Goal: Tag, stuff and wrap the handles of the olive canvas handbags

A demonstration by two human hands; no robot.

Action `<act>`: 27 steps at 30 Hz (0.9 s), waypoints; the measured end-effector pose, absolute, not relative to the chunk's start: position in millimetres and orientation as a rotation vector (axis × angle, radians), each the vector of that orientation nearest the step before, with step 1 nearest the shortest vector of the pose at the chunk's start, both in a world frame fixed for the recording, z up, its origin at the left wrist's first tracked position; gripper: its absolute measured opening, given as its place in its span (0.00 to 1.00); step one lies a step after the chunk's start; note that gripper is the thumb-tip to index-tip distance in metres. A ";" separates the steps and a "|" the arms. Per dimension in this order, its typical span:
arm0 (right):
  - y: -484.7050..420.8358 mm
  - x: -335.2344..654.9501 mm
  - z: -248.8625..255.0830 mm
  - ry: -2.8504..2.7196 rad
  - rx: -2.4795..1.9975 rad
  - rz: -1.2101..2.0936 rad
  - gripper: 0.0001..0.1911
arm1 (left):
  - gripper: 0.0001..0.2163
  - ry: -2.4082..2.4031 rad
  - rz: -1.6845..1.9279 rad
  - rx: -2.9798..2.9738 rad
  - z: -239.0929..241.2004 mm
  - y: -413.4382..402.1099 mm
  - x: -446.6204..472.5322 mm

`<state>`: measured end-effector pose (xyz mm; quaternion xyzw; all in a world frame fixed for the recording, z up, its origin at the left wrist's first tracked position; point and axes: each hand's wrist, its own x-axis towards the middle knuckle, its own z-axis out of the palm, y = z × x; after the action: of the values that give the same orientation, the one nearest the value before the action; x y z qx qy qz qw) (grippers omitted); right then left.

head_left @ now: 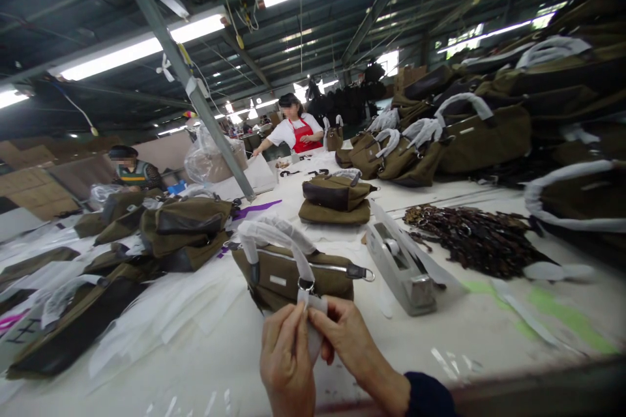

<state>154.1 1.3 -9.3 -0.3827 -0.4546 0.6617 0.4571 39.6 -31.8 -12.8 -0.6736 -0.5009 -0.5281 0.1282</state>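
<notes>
An olive-green handbag [278, 273] with dark trim and a silver zip stands upright on the table in front of me. White wrapping covers its raised handles [274, 233]. At the near side of the bag, my left hand [287, 355] pinches a strip of thin white wrapping paper [314, 332] just below a metal ring [306, 285]. My right hand [345, 332] grips the same paper from the right, thumb and fingers closed together. The fingertips of both hands nearly meet. What lies inside the paper is hidden.
A grey tape dispenser [401, 267] stands right of the bag, beside a heap of dark brown straps [469, 238]. More bags lie piled at left [186, 225] and right [484, 137]. A slanting metal post [195, 91] rises beyond. Two people sit or stand across the table.
</notes>
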 end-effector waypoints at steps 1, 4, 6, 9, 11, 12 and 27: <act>1.9 154.4 -10.3 -1.130 -0.951 1.621 0.26 | 0.13 -1.428 -1.510 -1.976 -13.2 -31.1 39.8; 3.3 156.2 -10.6 -1.136 -0.965 1.611 0.25 | 0.15 -1.343 -1.424 -2.056 -17.5 -30.2 37.6; 3.7 158.2 -7.7 -1.134 -0.945 1.635 0.25 | 0.17 -1.310 -1.368 -2.111 -20.8 -30.6 34.5; 3.6 162.3 -0.8 -1.161 -0.871 1.702 0.25 | 0.18 -1.300 -1.313 -2.144 -23.7 -31.7 30.4; 3.3 165.7 3.3 -1.182 -0.831 1.737 0.26 | 0.18 -1.326 -1.290 -2.141 -24.7 -32.1 29.0; 3.1 167.6 5.0 -1.188 -0.816 1.754 0.27 | 0.18 -1.341 -1.282 -2.136 -25.1 -32.2 28.7; 15.0 170.3 7.1 -1.234 -0.873 1.745 0.28 | 0.12 -1.639 -1.766 -2.202 -9.5 -45.1 37.9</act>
<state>170.3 15.0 7.1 -0.3456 -0.4888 0.6913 0.4046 37.9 -45.1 -9.5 -0.6734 -0.5013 -0.5400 -0.0611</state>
